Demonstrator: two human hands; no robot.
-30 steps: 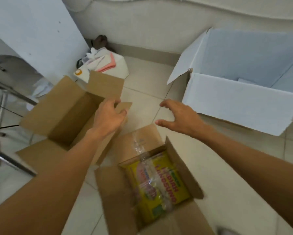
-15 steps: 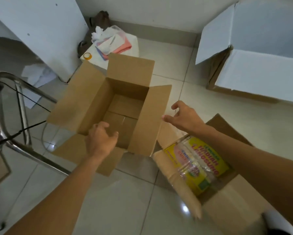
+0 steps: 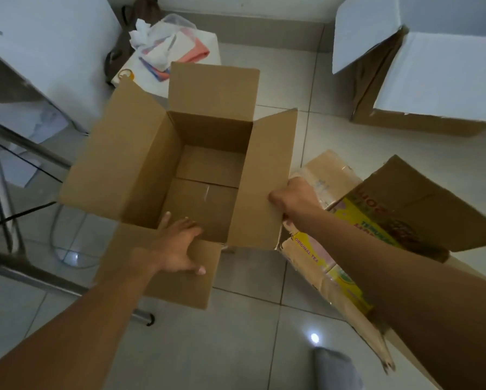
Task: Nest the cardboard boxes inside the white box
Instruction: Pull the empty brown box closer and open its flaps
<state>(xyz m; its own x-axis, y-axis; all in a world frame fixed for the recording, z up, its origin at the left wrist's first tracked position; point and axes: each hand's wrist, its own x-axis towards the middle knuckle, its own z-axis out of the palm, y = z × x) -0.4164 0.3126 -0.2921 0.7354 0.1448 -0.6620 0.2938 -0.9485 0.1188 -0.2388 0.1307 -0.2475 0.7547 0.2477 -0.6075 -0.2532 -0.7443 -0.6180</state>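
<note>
An open, empty brown cardboard box stands on the tiled floor in the middle, its four flaps spread out. My left hand lies flat on its near flap, fingers reaching over the rim. My right hand is closed on the outer edge of its right flap. A second, worn cardboard box with yellow packets inside lies at the right, partly under my right arm. The large white box stands open at the top right.
A metal chair frame and a black cable cross the left side. A white panel leans at the top left. A white container with papers, cloth and a tape roll sits behind the brown box.
My left hand has come down onto the near flap. My right hand has moved left from above the packet box and closed on the right flap. The view has moved closer.
</note>
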